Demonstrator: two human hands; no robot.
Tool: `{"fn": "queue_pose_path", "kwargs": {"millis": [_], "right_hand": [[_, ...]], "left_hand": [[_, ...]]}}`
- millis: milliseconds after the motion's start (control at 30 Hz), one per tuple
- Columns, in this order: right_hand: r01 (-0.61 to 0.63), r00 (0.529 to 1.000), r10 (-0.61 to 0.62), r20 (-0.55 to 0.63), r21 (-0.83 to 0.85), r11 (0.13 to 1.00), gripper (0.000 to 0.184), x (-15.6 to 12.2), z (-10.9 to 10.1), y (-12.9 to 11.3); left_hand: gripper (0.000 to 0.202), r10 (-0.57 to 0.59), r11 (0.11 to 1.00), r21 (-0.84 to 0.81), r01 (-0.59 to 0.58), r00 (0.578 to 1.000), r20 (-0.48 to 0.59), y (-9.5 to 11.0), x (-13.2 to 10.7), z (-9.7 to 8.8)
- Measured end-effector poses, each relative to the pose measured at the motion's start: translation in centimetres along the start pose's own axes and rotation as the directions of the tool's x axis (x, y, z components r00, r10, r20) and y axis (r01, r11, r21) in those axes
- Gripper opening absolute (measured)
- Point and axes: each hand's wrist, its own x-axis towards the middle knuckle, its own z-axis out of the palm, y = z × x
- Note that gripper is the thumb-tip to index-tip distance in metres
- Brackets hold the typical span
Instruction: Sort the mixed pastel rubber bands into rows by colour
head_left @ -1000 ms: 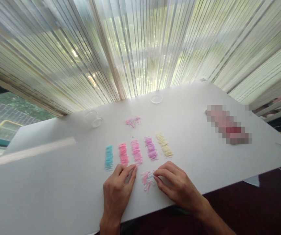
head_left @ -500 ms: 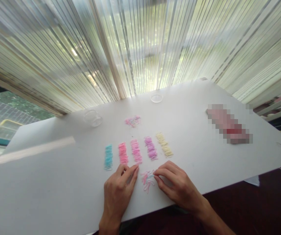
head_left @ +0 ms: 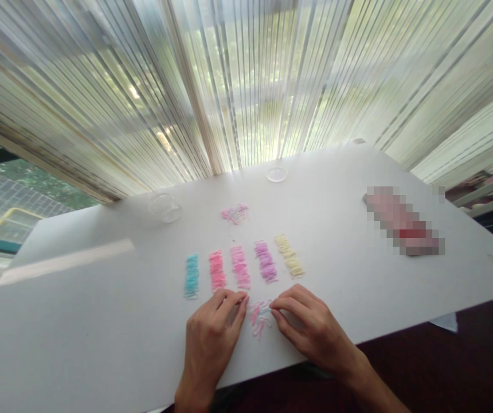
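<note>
Both hands are over the near part of the white table. My left hand (head_left: pixel 216 324) has thumb and index finger pinched together just below the pink row of small loops (head_left: pixel 240 268); what lies between the fingertips is too small to make out. My right hand (head_left: pixel 309 318) is closed in a pinch at the right edge of a loose mixed pile (head_left: pixel 260 321) of pink, white and pale blue loops. Its fingertips meet a pale blue loop (head_left: pixel 266 310). The pieces look like thin elongated loops, perhaps paper clips or elastic bands.
Beyond the hands lie a teal row (head_left: pixel 192 276), a coral row (head_left: pixel 218 271), a purple row (head_left: pixel 266 261) and a yellow row (head_left: pixel 289 256). Farther back are another mixed pile (head_left: pixel 235 213), clear round containers (head_left: pixel 165 207) and a clear disc (head_left: pixel 277 174). A pixelated pink object (head_left: pixel 401 221) lies right.
My left hand has shifted slightly right, its pinch moving closer to the loose pile. The right hand stays almost in place, and the whole view has shifted a little.
</note>
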Motion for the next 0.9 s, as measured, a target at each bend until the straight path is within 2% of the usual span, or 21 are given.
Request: {"fn": "queue_pose_path", "kwargs": {"millis": [367,733,900], "right_hand": [[-0.009,1.000,0.009,-0.004,-0.011,1.000,0.013,0.1,-0.2,-0.3],[-0.001,1.000,0.001,-0.007,-0.011,1.000,0.012,0.0,-0.1,-0.1],[0.009,1.000,-0.009,-0.019,-0.015,1.000,0.013,0.1,-0.2,-0.2]], "left_hand": [[0.028,-0.012,0.996,0.088,0.013,1.000,-0.015,0.5,0.6,1.3],[0.026,-0.001,0.998,0.064,0.003,0.999,-0.040,0.6,0.2,0.5],[0.027,0.000,0.999,0.033,0.001,1.000,-0.017,0.6,-0.2,0.0]]}}
